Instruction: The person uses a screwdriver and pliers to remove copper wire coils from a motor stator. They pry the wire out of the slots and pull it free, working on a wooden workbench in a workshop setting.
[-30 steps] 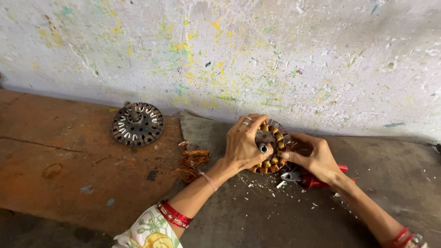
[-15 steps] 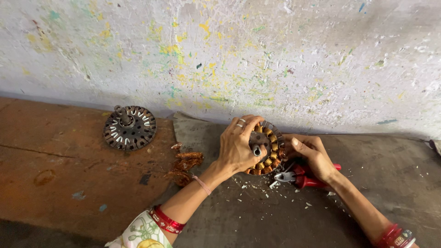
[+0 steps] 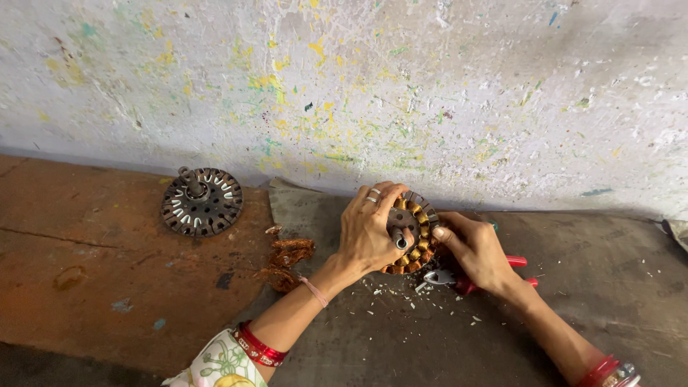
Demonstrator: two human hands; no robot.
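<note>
Shifted a little against the half-second before: right hand [image 3: 476, 251] drawn closer along the wound stator's [image 3: 410, 233] right edge, left hand [image 3: 369, 233] kept clamped over its left half, view barely moved.

Backed by a chalky white wall [image 3: 430, 86], pitted and flecked with yellow, green and blue paint. Rested on a grey, gritty floor slab [image 3: 609, 287], scattered with pale chips just below the stator. To the stator's left, a rust-brown slab [image 3: 86, 244], cracked and stained, cut off by the frame edge.

Well left of the stator, a bare stator core [image 3: 201, 202]: flat, round, dark metal, slotted all round, short shaft standing off-centre. Between that and the stator, a tangle of stripped copper wire [image 3: 287, 259], reddish and crumpled.

Stator itself round, ringed with copper-gold coils, tipped up on edge against the wall base, face and short centre shaft pointed toward the camera; more than half hidden under the palms.

Left hand curled and gripping the rim, ring on one finger. Right hand pinched at the coils with fingertips, while lying across red-handled pliers [image 3: 459, 278] just below the stator; jaws toward the left, handles largely covered. Whether the pliers were gripped or merely lain on, impossible to tell. Red bangles at both wrists, right forearm cut off at the corner.
</note>
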